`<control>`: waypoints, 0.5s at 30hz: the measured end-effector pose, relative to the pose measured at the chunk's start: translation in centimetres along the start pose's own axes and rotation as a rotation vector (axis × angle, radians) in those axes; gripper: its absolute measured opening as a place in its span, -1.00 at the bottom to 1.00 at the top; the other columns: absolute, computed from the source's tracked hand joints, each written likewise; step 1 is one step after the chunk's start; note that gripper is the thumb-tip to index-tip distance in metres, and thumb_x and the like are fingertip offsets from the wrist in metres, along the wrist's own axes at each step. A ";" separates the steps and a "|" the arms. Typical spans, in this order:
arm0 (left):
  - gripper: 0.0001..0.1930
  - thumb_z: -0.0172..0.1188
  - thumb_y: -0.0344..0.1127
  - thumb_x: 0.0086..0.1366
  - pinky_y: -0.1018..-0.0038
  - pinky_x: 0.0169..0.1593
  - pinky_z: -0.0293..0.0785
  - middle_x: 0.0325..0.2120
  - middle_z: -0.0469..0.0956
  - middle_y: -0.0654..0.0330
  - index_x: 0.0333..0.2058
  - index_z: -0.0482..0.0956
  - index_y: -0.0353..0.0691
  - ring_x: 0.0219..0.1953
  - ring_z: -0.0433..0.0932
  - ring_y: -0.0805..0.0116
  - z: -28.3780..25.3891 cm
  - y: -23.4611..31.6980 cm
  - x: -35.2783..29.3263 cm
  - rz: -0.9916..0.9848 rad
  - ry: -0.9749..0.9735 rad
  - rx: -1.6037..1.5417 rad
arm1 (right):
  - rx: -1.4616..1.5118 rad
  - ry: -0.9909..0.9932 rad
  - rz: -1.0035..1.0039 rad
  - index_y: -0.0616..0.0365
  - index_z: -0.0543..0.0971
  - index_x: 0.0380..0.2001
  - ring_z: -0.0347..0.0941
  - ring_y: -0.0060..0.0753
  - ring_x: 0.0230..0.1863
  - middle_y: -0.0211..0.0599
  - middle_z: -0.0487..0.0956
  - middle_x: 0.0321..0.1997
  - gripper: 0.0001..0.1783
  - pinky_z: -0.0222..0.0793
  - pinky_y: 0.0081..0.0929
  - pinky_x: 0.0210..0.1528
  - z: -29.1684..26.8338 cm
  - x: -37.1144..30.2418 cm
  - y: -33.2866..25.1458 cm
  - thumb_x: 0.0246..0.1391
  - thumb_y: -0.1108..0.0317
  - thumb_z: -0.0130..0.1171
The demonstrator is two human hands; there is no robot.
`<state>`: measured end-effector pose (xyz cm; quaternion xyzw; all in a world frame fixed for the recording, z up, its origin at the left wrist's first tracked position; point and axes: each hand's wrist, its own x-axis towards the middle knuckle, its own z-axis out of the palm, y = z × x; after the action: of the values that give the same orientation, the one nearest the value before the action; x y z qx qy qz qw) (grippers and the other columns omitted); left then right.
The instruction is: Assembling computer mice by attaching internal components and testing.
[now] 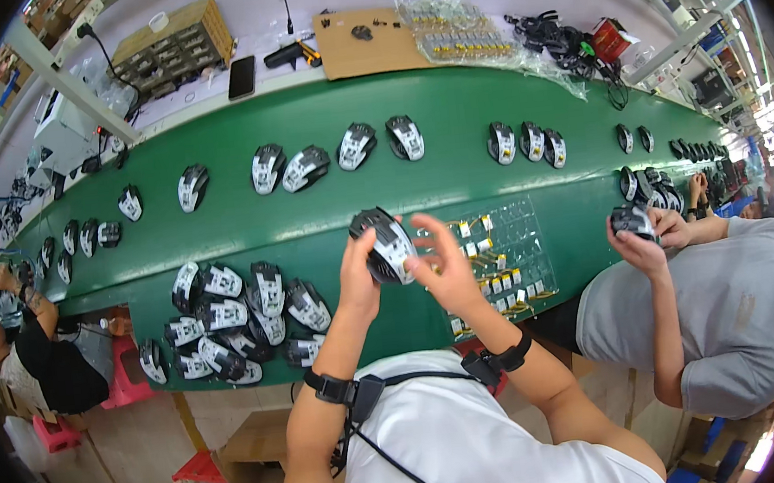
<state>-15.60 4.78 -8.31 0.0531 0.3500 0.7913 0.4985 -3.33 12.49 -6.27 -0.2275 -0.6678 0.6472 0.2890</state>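
A black and white computer mouse (393, 250) is tilted up above the green bench, between my hands. My left hand (359, 267) is closed round its left side, the thumb on the dark upper part. On the other side my right hand (446, 268) has its fingers spread apart, and its thumb touches the lower right edge of the mouse. A clear plastic tray (536, 236) just beyond my right hand carries several small white and yellow parts with short leads. A pile of similar mice (222, 315) lies to the left of my left forearm.
Mice stand in a loose row (305, 167) along the green bench (448, 96). Behind lie a phone (242, 78), a cardboard sheet (360, 53), bagged parts (460, 30) and a drawer box (173, 48). At right, a person in grey (692, 314) holds another mouse (632, 221); more people work farther off.
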 end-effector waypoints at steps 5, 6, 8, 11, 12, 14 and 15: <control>-0.37 0.06 -0.06 0.33 0.41 0.26 0.12 0.19 0.25 0.01 0.23 0.16 -0.32 0.25 0.21 0.25 -2.1 -1.9 2.0 -0.013 -0.073 0.512 | -0.063 -0.191 0.182 0.20 0.18 0.26 0.34 -0.35 0.12 -0.12 0.38 0.13 -0.18 0.34 -0.42 0.09 -2.0 3.2 5.8 -0.01 0.27 0.33; -0.29 0.08 -0.04 0.32 0.42 0.29 0.06 0.23 0.18 -0.08 0.27 0.07 -0.36 0.30 0.14 0.16 -4.0 -2.6 2.6 -0.014 -0.015 0.719 | -0.212 -0.190 0.185 0.19 0.22 0.24 0.36 -0.35 0.09 -0.14 0.41 0.10 -0.15 0.34 -0.41 0.07 -3.4 4.9 7.3 -0.08 0.21 0.39; -0.33 0.04 -0.01 0.33 0.35 0.29 0.07 0.25 0.17 -0.03 0.26 0.12 -0.33 0.29 0.16 0.19 -4.1 -1.1 1.9 -0.141 -0.021 0.806 | -0.368 -0.039 0.115 0.24 0.28 0.18 0.45 -0.31 -0.01 -0.11 0.49 0.03 -0.13 0.37 -0.39 0.03 -6.6 8.7 8.1 -0.14 0.06 0.41; -0.47 0.02 -0.04 0.34 0.36 0.16 0.24 0.11 0.40 0.17 0.20 0.28 -0.17 0.16 0.33 0.29 -6.3 3.1 0.3 -0.286 -0.068 0.666 | -0.850 0.264 0.182 0.29 0.24 0.19 0.44 -0.03 0.06 0.09 0.43 0.09 -0.16 0.34 -0.27 0.09 -12.2 16.0 10.4 -0.11 0.11 0.32; -0.48 0.01 -0.05 0.35 0.38 0.14 0.26 0.09 0.43 0.17 0.19 0.28 -0.17 0.13 0.37 0.28 -6.8 4.1 -0.4 -0.282 -0.048 0.639 | -1.023 0.300 0.046 0.30 0.22 0.20 0.38 0.03 0.12 0.12 0.37 0.15 -0.16 0.30 -0.22 0.14 -14.5 17.6 12.5 -0.10 0.13 0.29; -0.51 -0.04 -0.08 0.37 0.38 0.10 0.32 0.07 0.45 0.11 0.17 0.29 -0.22 0.09 0.42 0.27 -8.5 5.9 -1.9 -0.243 -0.085 0.519 | -1.402 0.362 -0.032 0.32 0.18 0.21 0.26 0.13 0.21 0.18 0.24 0.25 -0.16 0.24 -0.13 0.20 -18.1 19.9 15.8 -0.09 0.17 0.24; -0.51 -0.05 -0.08 0.37 0.40 0.05 0.36 0.04 0.47 0.06 0.16 0.29 -0.24 0.05 0.46 0.27 -8.5 7.2 -2.9 -0.233 -0.052 0.511 | -1.597 0.377 0.032 0.32 0.16 0.22 0.21 0.18 0.24 0.20 0.17 0.29 -0.16 0.22 -0.09 0.21 -17.9 20.8 16.8 -0.09 0.19 0.22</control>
<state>-23.28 -3.70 -9.50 0.1566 0.5290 0.6131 0.5655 -7.49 40.67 -21.14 -0.4790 -0.8642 -0.0683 0.1383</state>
